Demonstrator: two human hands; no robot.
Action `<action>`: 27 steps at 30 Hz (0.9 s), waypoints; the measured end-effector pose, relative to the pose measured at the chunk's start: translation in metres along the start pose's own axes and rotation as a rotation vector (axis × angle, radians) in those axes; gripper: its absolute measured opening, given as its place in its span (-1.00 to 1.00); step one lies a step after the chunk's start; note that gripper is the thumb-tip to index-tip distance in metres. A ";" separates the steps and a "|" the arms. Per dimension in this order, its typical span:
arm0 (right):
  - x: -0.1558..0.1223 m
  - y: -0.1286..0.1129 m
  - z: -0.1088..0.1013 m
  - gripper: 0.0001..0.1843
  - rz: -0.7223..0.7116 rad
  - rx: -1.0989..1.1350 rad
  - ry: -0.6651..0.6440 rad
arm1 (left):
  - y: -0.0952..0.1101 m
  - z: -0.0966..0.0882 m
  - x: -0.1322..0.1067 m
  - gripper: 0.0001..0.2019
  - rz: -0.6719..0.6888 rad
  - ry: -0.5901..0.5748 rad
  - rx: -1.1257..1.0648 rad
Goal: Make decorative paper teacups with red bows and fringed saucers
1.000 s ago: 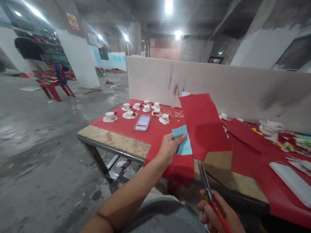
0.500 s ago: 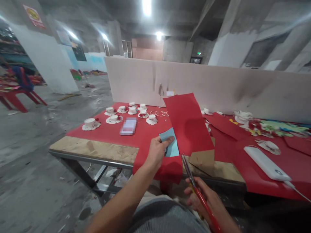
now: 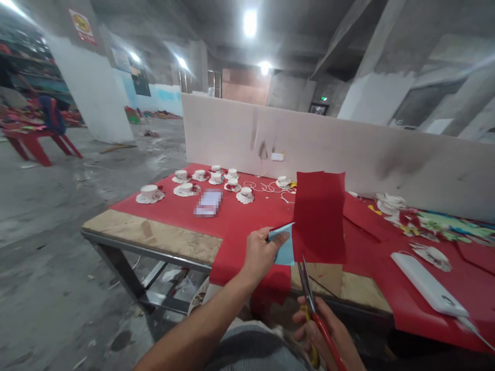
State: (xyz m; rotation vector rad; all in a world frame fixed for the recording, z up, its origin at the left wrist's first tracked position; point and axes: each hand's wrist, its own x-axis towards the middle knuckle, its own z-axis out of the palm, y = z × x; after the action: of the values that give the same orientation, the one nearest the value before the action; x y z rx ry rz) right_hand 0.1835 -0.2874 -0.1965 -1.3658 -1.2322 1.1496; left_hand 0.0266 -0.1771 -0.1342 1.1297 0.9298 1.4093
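Right hand [image 3: 328, 335]: nearest, low; fingers curled round the red handles of the scissors [image 3: 309, 293], blades pointing up.
Left hand [image 3: 261, 252]: thumb and fingers pinch the blue paper [image 3: 285, 251] together with the red sheet [image 3: 320, 216].
Red sheet: upright over the table's near edge, just above the blade tips.
Table [image 3: 154, 234]: power bank [image 3: 427, 283] to the right; white cups [image 3: 185, 189] at far left.
Board [image 3: 348, 149]: stands behind.
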 end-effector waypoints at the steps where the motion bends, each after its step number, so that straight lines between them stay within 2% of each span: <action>1: 0.000 0.000 0.000 -0.42 0.000 0.014 0.008 | -0.001 0.001 0.000 -0.69 -0.003 -0.004 -0.011; 4: 0.001 -0.002 0.000 -0.40 0.020 0.007 0.018 | 0.001 0.003 -0.002 -0.73 -0.058 -0.014 -0.122; 8: 0.003 -0.009 -0.001 -0.40 0.048 -0.074 -0.050 | 0.004 0.006 -0.001 -0.72 -0.132 0.009 -0.257; 12: 0.001 -0.018 -0.001 -0.45 -0.020 -0.129 -0.058 | 0.001 0.005 0.001 -0.71 -0.112 0.061 -0.281; 17: 0.005 -0.023 -0.002 -0.48 0.062 -0.161 -0.154 | -0.003 0.005 0.002 -0.74 -0.106 0.100 -0.269; 22: 0.004 -0.027 -0.001 -0.51 0.019 -0.202 -0.159 | -0.005 0.007 0.005 -0.73 -0.105 0.106 -0.314; 24: 0.001 -0.028 0.000 -0.47 0.038 -0.142 -0.135 | -0.005 0.006 0.009 -0.70 -0.145 0.128 -0.357; 27: -0.005 -0.026 0.002 -0.46 0.064 0.093 -0.032 | -0.007 0.006 0.015 -0.68 -0.167 0.165 -0.427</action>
State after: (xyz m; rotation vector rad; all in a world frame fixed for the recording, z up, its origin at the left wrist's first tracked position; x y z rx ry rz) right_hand 0.1785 -0.2910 -0.1702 -1.3298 -1.1510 1.2621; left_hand 0.0338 -0.1614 -0.1371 0.6121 0.7681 1.4888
